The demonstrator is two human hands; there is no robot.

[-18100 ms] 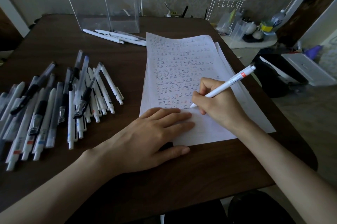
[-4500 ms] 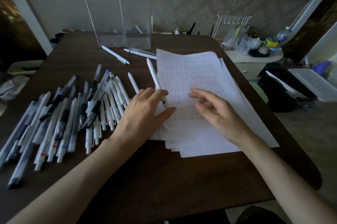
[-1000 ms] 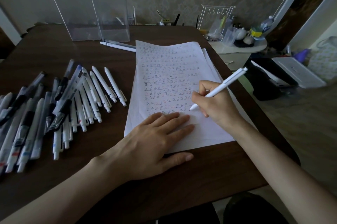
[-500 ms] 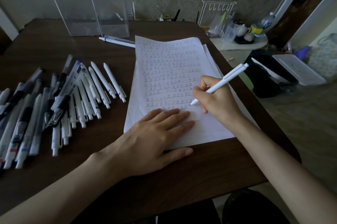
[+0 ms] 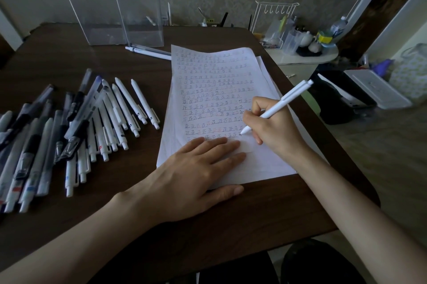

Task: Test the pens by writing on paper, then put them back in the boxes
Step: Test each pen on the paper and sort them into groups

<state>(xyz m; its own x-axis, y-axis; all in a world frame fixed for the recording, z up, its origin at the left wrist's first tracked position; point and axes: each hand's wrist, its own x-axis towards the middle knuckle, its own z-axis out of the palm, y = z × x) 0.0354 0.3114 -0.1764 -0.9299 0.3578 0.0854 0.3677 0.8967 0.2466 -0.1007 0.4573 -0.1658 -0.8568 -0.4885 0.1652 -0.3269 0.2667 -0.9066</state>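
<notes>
Head view, right hand (image 5: 275, 129): fingers pinch white pen (image 5: 282, 104), tip on paper (image 5: 265, 164).
Left hand (image 5: 191, 175): flat, holding nothing, pressing paper's 7 o'clock corner.

Extends a bare left forearm in from the lower left and rests the left hand (image 5: 196, 175) palm down, flat on the paper (image 5: 215, 89), with four straight fingers (image 5: 221, 145) slightly spread and pointing toward the right hand, and with the thumb (image 5: 228, 191) stretched out sideways along the near side, just off the sheet. Extends a bare right forearm in from the lower right, wrist low. Grips a pen (image 5: 284, 103) in the right hand (image 5: 275, 131), pinched between curled thumb and forefinger, with the other fingers tucked underneath. Holds the pen tip at the paper just beyond the left fingertips, back end tilted up and away to the right. Hands near each other, apart.
</notes>
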